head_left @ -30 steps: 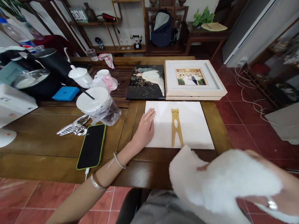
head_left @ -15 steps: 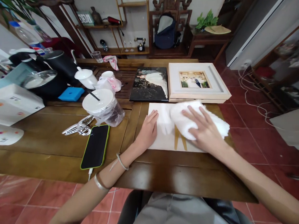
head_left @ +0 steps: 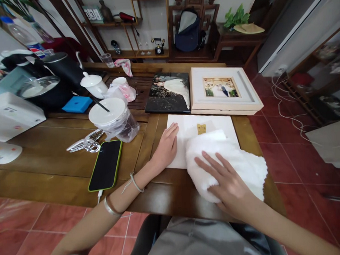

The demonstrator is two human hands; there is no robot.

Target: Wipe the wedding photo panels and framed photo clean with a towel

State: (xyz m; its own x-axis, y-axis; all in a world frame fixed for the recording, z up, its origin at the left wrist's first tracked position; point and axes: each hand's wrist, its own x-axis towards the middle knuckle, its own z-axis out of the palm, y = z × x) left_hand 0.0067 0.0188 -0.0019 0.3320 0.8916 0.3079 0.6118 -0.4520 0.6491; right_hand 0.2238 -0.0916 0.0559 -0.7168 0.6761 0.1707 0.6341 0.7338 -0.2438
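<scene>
A flat white board [head_left: 174, 157] lies on the table in front of me, with a gold-coloured piece [head_left: 201, 128] showing near its middle. My left hand [head_left: 165, 148] rests flat on the board's left edge, fingers stretched out. Bunched under my right hand [head_left: 224, 177] is a fluffy white towel [head_left: 245, 165], pressed down by spread fingers while the thumb tucks against its near side. The towel covers the board's front right part and reaches over the table's front edge area. What lies beneath it is hidden.
Behind the board lie a dark photo panel [head_left: 170, 93] and a pale framed photo [head_left: 226, 90]. To the left are a phone [head_left: 105, 166], a silver hair clip [head_left: 87, 141], a bagged cup with a straw [head_left: 113, 118] and a white teapot [head_left: 94, 85]. The table's right edge [head_left: 274, 198] is close.
My right hand has drawn the towel toward me, from the board's middle to its near edge. The gold piece's upper part is uncovered and its lower part is hidden. My left hand stays put.
</scene>
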